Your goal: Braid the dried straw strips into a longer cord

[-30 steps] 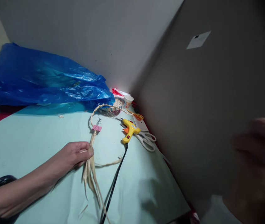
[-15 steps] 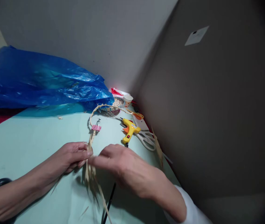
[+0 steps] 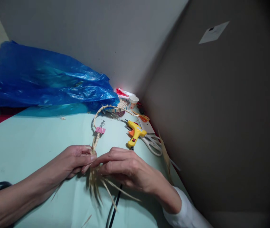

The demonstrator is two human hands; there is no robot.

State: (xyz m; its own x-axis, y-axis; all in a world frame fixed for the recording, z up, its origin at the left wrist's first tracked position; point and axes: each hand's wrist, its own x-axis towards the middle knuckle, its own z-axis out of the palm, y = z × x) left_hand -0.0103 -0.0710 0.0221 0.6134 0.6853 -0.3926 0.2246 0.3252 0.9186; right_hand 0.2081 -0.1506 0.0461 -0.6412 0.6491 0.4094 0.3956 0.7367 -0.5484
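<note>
A pale straw braid (image 3: 96,141) curves over the table, and its unbraided strands (image 3: 94,185) fan out at the near end. My left hand (image 3: 79,160) pinches the braid between thumb and fingers where the loose strands begin. Close against it, my right hand (image 3: 122,164) has its fingers bent onto the strands, with a few ends sticking out below. The exact grip of its fingertips is partly hidden. Just beyond the hands, a pink binder clip (image 3: 100,130) is clamped on the braid.
Right of the braid lie a yellow glue gun (image 3: 136,133) and white-handled scissors (image 3: 153,145). A paper cup (image 3: 133,101) and a woven basket (image 3: 123,104) stand at the back. Blue plastic sheeting (image 3: 47,79) covers the back left; a wall (image 3: 208,110) bounds the right.
My right hand has shifted its fingers over the strands, and some strands now spread out to the right. My left hand keeps its pinch. The whole view has shifted slightly.
</note>
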